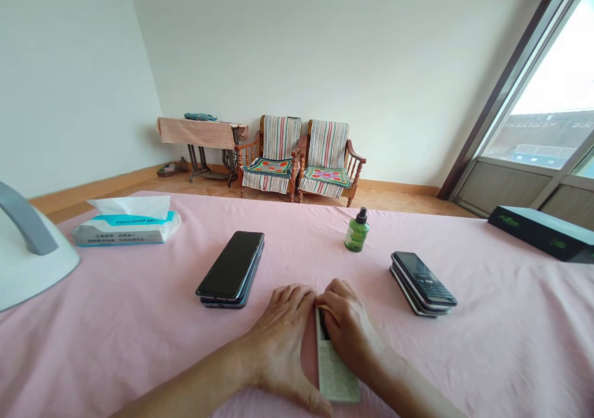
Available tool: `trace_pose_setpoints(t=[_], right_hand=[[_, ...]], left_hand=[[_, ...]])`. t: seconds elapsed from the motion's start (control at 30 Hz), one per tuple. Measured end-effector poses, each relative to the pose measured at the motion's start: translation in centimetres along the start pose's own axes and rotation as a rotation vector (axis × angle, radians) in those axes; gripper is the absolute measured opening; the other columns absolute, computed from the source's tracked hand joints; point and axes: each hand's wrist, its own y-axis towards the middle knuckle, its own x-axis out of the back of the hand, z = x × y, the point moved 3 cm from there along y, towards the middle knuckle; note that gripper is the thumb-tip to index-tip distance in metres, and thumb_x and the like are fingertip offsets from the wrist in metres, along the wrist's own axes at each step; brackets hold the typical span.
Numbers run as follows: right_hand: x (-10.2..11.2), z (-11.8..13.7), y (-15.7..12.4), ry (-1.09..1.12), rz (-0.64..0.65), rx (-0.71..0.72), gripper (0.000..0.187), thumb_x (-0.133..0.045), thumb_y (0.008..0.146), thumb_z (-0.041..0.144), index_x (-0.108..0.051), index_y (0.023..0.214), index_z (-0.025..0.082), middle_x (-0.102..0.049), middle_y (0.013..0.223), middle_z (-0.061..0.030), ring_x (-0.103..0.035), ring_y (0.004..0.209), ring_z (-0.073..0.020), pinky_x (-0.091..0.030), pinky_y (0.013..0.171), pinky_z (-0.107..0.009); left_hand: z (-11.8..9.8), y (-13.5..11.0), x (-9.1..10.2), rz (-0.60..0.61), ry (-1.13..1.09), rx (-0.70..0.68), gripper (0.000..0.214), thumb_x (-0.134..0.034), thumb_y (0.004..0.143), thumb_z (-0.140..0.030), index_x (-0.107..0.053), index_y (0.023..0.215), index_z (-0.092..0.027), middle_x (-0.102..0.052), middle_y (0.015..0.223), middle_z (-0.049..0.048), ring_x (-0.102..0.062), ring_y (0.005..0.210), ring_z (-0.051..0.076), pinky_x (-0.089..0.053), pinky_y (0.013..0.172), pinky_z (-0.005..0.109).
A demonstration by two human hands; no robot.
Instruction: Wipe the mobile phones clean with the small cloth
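A pale keypad phone [338, 375] lies flat on the pink tablecloth, close in front of me. My left hand [283, 331] is along its left side with the fingers stretched forward and the thumb at the phone's near end. Over the dark screen, my right hand [349, 319] is closed, fingers curled down at the phone's far end. A thin tan edge shows beneath those fingers, but what they hold is hidden. Left of my hands is a stack of dark smartphones [232, 266]. On the right is another stack of phones [424, 282], topped by a black keypad phone.
A green spray bottle [357, 231] stands beyond my right hand. Far left are a tissue pack [125, 227] and a white appliance with a grey handle [28, 251]. A black box [542, 232] lies at the right edge. Two wooden chairs [281, 140] stand past the table.
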Motion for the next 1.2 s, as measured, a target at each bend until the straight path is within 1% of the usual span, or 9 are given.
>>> trace_pose_setpoints(t=[0.2,0.33,0.4,0.5,0.6,0.73,0.9,1.07,1.2], right_hand=[[0.6,-0.9,-0.6,-0.024,-0.015,-0.045,0.024,-0.047,0.081,0.001,-0.065,0.08,0.016,-0.055,0.079,-0.0047,-0.051,0.076,-0.0174,-0.039,0.068,-0.028],[0.4,-0.3,-0.3,-0.047,0.019,-0.006,0.024,-0.046,0.084,0.002,-0.065,0.078,0.017,-0.055,0.081,-0.0056,-0.051,0.079,-0.0184,-0.04,0.07,-0.029],[0.3,-0.2,0.0,-0.048,0.024,0.006,0.024,-0.047,0.083,0.002,-0.066,0.079,0.017,-0.056,0.082,-0.0056,-0.051,0.08,-0.0185,-0.04,0.071,-0.028],[0.7,-0.5,0.0,-0.05,-0.018,-0.044,0.024,-0.05,0.079,0.0,-0.067,0.079,0.017,-0.056,0.078,-0.0047,-0.052,0.078,-0.0184,-0.04,0.07,-0.028],[0.8,-0.5,-0.1,-0.042,-0.035,-0.062,0.025,-0.05,0.079,0.0,-0.067,0.077,0.017,-0.056,0.077,-0.0046,-0.052,0.077,-0.0181,-0.04,0.068,-0.028],[0.5,0.0,0.0,-0.019,0.003,0.002,0.026,-0.047,0.082,0.002,-0.067,0.079,0.018,-0.057,0.08,-0.0048,-0.052,0.079,-0.0175,-0.041,0.07,-0.027],[0.8,-0.6,0.1,-0.041,-0.057,-0.079,0.024,-0.049,0.078,0.001,-0.068,0.078,0.016,-0.056,0.075,-0.0042,-0.053,0.075,-0.017,-0.041,0.067,-0.027],[0.7,-0.1,0.2,-0.017,-0.008,-0.044,0.026,-0.045,0.083,0.003,-0.066,0.076,0.017,-0.056,0.08,-0.0054,-0.052,0.079,-0.0176,-0.041,0.07,-0.028],[1.1,-0.6,0.0,-0.066,-0.043,-0.119,0.023,-0.049,0.078,0.001,-0.065,0.074,0.016,-0.056,0.077,-0.0047,-0.052,0.077,-0.0182,-0.04,0.07,-0.029]], left_hand=[[0.1,0.3,-0.1,0.021,0.009,0.016,0.095,-0.078,0.035,-0.061,-0.046,0.113,-0.018,-0.047,0.115,0.0121,-0.044,0.109,0.038,-0.028,0.102,0.057],[0.2,0.4,-0.3,0.021,0.013,0.028,0.096,-0.08,0.034,-0.057,-0.044,0.113,-0.017,-0.045,0.117,0.0133,-0.043,0.111,0.038,-0.027,0.104,0.056],[0.2,0.3,-0.3,0.02,0.014,0.031,0.096,-0.08,0.034,-0.056,-0.043,0.113,-0.017,-0.045,0.118,0.0136,-0.043,0.112,0.037,-0.026,0.105,0.056],[0.0,0.2,-0.2,0.038,0.012,0.041,0.099,-0.08,0.035,-0.055,-0.041,0.118,-0.016,-0.044,0.118,0.0141,-0.042,0.112,0.037,-0.026,0.105,0.055],[0.0,0.3,-0.1,0.039,0.009,0.043,0.099,-0.08,0.035,-0.056,-0.042,0.116,-0.016,-0.045,0.117,0.0137,-0.042,0.111,0.038,-0.026,0.104,0.056],[0.3,0.3,-0.3,0.014,0.014,0.031,0.097,-0.079,0.035,-0.058,-0.043,0.115,-0.016,-0.045,0.118,0.0139,-0.042,0.112,0.038,-0.025,0.104,0.056],[0.3,0.2,-0.4,0.016,0.009,0.017,0.102,-0.079,0.035,-0.06,-0.041,0.12,-0.016,-0.044,0.12,0.014,-0.041,0.114,0.038,-0.025,0.105,0.056],[0.2,0.1,-0.3,0.016,-0.004,0.05,0.105,-0.078,0.034,-0.061,-0.04,0.12,-0.016,-0.043,0.122,0.0156,-0.04,0.115,0.041,-0.024,0.105,0.057],[0.3,0.0,-0.5,0.029,0.021,0.041,0.106,-0.078,0.036,-0.062,-0.039,0.123,-0.015,-0.041,0.125,0.0167,-0.038,0.118,0.041,-0.023,0.106,0.056]])
